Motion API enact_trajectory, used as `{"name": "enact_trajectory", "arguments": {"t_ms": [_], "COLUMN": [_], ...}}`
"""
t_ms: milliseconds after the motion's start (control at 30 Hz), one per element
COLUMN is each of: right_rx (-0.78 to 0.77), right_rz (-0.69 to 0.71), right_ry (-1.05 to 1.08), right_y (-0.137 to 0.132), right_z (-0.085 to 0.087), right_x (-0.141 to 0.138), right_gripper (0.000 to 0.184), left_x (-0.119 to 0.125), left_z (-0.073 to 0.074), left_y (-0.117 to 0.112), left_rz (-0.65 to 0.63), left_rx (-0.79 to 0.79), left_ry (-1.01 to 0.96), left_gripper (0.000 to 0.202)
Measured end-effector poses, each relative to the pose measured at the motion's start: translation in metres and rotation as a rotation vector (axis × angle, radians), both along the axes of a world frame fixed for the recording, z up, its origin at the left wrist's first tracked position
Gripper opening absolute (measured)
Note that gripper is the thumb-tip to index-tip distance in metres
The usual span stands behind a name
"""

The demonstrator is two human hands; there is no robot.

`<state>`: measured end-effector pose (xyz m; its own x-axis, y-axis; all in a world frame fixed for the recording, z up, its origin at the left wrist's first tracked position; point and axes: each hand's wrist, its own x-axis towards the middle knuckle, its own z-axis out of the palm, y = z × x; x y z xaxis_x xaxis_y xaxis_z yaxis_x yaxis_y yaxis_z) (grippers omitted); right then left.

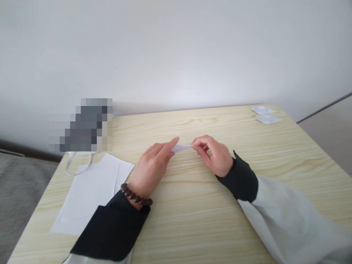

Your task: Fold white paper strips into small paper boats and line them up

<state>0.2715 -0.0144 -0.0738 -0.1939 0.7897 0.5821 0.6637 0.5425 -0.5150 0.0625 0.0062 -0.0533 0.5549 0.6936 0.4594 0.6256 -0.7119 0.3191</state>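
A small folded piece of white paper (182, 147) is stretched between my two hands, just over the middle of the table. My left hand (154, 161) grips its left end between thumb and fingers, covering that part. The tapered right end is pinched in the fingertips of my right hand (213, 154). Two similar folded white paper pieces, a farther one (262, 110) and a nearer one (268, 119), lie at the table's back right corner.
Flat white paper sheets (88, 194) overlap on the left of the wooden table (192, 220), partly under my left sleeve. Behind them stands a pixelated dark object (85, 126), with a white cable loop (78, 172) in front. A white wall (176, 55) borders the table's back edge.
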Motion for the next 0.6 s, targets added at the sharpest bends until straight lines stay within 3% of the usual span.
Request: {"name": "enact_trajectory", "arguments": {"t_ms": [367, 600], "right_rx": [0.001, -0.013], "right_rz": [-0.091, -0.099], "right_ry": [0.087, 0.088], "right_y": [0.0003, -0.0004], "right_z": [0.0021, 0.0028], "right_x": [-0.0018, -0.0007], "right_gripper": [0.008, 0.007], "left_x": [0.002, -0.0005], "left_z": [0.0008, 0.0021], "left_y": [-0.0005, 0.0007], "left_rz": [0.028, 0.09], "left_rx": [-0.109, -0.085], "left_ry": [-0.085, -0.119], "left_gripper": [0.035, 0.009]}}
